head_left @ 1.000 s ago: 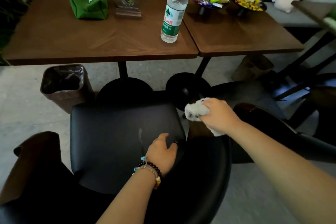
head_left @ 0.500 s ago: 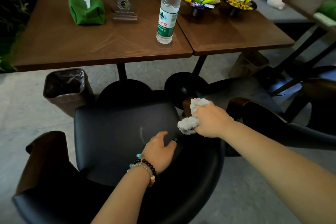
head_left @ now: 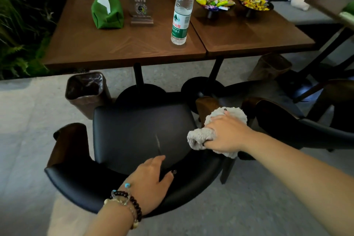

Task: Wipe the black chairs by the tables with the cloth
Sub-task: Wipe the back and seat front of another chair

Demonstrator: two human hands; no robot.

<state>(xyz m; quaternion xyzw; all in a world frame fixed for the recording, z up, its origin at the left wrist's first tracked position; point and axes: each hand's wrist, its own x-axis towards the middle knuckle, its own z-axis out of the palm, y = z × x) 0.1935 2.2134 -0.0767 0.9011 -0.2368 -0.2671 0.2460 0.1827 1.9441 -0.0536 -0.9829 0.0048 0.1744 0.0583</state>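
A black padded chair (head_left: 138,136) with wooden armrests stands in front of me, its curved backrest nearest. My left hand (head_left: 151,180) grips the top of the backrest, thumb over the inner side. My right hand (head_left: 224,133) holds a fluffy off-white cloth (head_left: 201,138) and presses it on the chair's right armrest, where arm and backrest meet. A second black chair (head_left: 298,126) stands to the right.
Two brown wooden tables (head_left: 122,48) stand behind the chairs, carrying a water bottle (head_left: 181,11), a green tissue pouch (head_left: 107,12), a small sign and two snack bowls (head_left: 214,2). A brown bin (head_left: 86,92) sits on the floor at left. Plants line the far left.
My right hand has drawn the cloth back along the right armrest toward the backrest. The view has pulled back and more of the chair shows. My left hand keeps its hold.
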